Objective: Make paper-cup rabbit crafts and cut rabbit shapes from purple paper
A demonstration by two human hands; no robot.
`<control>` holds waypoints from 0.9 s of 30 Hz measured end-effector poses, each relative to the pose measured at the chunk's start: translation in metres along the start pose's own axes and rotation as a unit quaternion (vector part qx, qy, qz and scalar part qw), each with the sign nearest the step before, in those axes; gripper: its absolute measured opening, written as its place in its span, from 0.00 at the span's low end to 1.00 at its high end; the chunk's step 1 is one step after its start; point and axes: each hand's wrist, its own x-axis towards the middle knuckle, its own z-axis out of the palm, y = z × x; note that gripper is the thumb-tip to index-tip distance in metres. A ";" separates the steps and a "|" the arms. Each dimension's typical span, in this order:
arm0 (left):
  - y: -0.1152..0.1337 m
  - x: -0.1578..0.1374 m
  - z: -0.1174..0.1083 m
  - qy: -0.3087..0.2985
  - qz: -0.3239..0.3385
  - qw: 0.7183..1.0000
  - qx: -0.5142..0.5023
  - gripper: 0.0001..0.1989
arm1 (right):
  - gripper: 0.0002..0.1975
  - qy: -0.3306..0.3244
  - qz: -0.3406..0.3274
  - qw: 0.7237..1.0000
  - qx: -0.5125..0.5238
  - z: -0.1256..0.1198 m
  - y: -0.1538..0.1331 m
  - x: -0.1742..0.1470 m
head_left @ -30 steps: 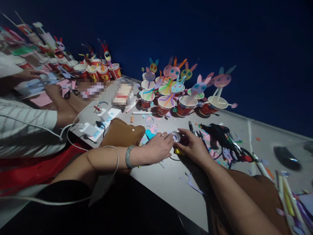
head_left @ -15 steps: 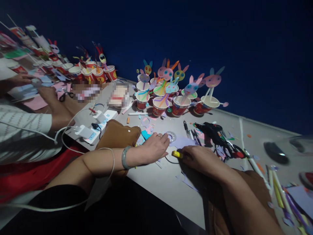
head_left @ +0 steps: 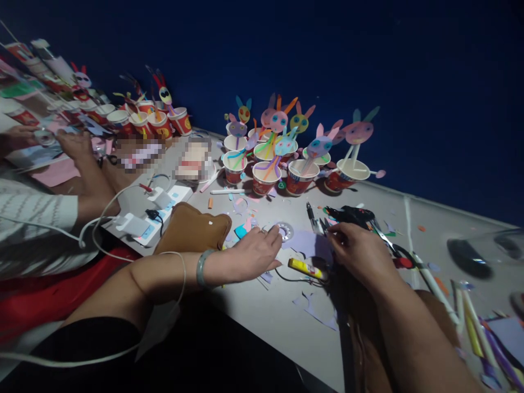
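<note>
My left hand (head_left: 258, 251) rests on the table with its fingers loosely stretched and thumb apart. Its fingertips reach the edge of a clear ring-shaped disc (head_left: 285, 232), which looks like a tape roll. To the right, my right hand (head_left: 360, 248) has its fingers closed at a dark, thin, pen-like thing (head_left: 325, 224); most of that is hidden by the fingers. A yellow glue stick (head_left: 307, 268) lies between my hands, touched by neither. Purple paper (head_left: 309, 244) lies under and beyond it, and a black pen (head_left: 310, 212) lies just past my right fingertips.
Behind stand several red paper cups (head_left: 267, 179) with rabbit-faced paper figures. A brown pouch (head_left: 194, 229) and a power strip (head_left: 158, 218) with cables lie left. A black glue gun (head_left: 352, 214) and scissors (head_left: 385, 237) lie right. Another person's hands (head_left: 76, 144) work far left.
My right hand has let go of the yellow glue stick, leaving it on the table, and has moved up and right to the pens. My left hand has barely moved.
</note>
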 end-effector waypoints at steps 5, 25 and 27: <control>-0.001 0.001 0.002 0.011 0.008 1.000 -0.002 0.27 | 0.12 -0.016 0.047 0.998 -0.030 0.002 0.006 0.004; -0.001 0.005 0.011 0.049 0.010 0.999 0.022 0.26 | 0.13 -0.022 0.035 0.998 -0.041 -0.009 -0.040 0.046; -0.001 0.005 0.012 0.050 0.014 0.998 0.022 0.26 | 0.13 0.061 0.015 0.997 0.040 -0.017 -0.040 0.041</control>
